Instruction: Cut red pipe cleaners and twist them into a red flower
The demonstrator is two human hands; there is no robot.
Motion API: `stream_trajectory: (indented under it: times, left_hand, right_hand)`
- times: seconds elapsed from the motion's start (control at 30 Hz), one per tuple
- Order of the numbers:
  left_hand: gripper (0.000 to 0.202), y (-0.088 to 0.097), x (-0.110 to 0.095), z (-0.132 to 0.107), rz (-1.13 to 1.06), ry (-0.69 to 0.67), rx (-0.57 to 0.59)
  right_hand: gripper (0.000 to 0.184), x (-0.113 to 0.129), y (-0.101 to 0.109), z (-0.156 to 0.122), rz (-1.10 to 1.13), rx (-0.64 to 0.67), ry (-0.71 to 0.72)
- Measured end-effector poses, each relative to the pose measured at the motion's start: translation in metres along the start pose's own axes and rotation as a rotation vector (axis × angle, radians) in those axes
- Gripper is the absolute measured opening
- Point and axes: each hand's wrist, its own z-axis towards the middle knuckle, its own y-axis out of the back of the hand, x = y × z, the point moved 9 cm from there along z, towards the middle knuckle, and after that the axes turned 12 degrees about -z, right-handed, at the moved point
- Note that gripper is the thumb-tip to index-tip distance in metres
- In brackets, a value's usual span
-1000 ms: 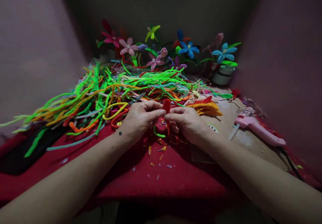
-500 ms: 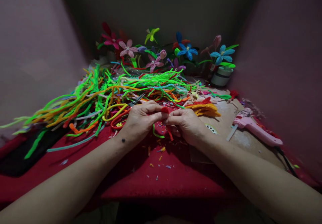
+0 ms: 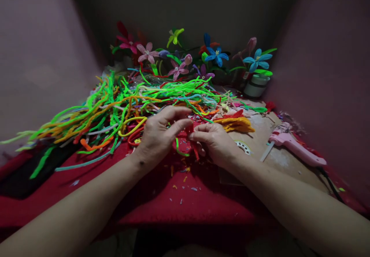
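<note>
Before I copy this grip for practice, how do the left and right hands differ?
The left hand has its thumb and forefinger apart; the right hand pinches a red strip. The left hand sits higher in the picture than the right hand. Both are bare and close together above the red cloth.

Stretches left arm [image 3: 83, 214] forward from the lower left, and right arm [image 3: 289, 199] from the lower right, both bare. Holds left hand [image 3: 158, 133] with its back upward, and a small dark spot [image 3: 141, 163] on the left wrist [image 3: 136, 168]. Bends left fingers [image 3: 175, 113] forward, with left thumb [image 3: 180, 126] parted from them, leaving a gap. Turns right hand [image 3: 215, 140] inward, very near to the left one, and presses right thumb [image 3: 200, 136] and right forefinger [image 3: 203, 128] together in a narrow pinch.
</note>
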Motion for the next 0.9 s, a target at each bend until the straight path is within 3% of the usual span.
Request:
stream_trajectory:
  times: [0.07, 0.13, 0.27, 0.37, 0.43, 0.5, 0.57, 0.63, 0.8, 0.9]
  left_hand:
    - [0.023, 0.004, 0.014, 0.003, -0.033, 0.164, 0.015]
    - [0.021, 0.0, 0.019, 0.005, 0.022, 0.191, 0.11]
    - [0.016, -0.01, 0.009, 0.001, 0.233, -0.067, 0.21]
    - [0.018, -0.017, -0.004, -0.008, 0.414, -0.285, 0.162]
    - [0.017, -0.016, -0.012, -0.011, 0.458, -0.333, 0.087]
    - [0.016, -0.004, -0.011, -0.006, 0.38, -0.226, -0.018]
    - [0.019, 0.011, 0.002, -0.002, 0.208, -0.004, -0.114]
    - [0.02, 0.014, 0.021, -0.001, -0.005, 0.224, -0.124]
    - [0.022, -0.032, 0.05, -0.017, -0.434, 0.585, 0.171]
    - [0.02, -0.044, 0.058, -0.024, -0.511, 0.687, 0.198]
  right_hand:
    - [0.021, 0.0, 0.006, 0.001, 0.05, -0.054, -0.003]
    - [0.02, -0.001, 0.013, 0.002, 0.101, -0.103, -0.004]
    - [0.014, -0.002, 0.018, 0.003, 0.164, -0.15, -0.011]
    - [0.016, -0.001, 0.022, 0.002, 0.197, -0.218, -0.003]
    - [0.019, 0.0, 0.022, 0.002, 0.231, -0.235, 0.011]
    - [0.023, 0.0, 0.022, 0.003, 0.265, -0.23, 0.017]
    - [0.025, -0.001, 0.024, 0.005, 0.304, -0.234, 0.01]
    - [0.026, -0.003, 0.026, 0.005, 0.347, -0.249, 0.008]
    - [0.028, -0.003, 0.02, 0.005, 0.409, -0.201, 0.02]
    - [0.026, -0.003, 0.019, 0.005, 0.373, -0.185, 0.022]
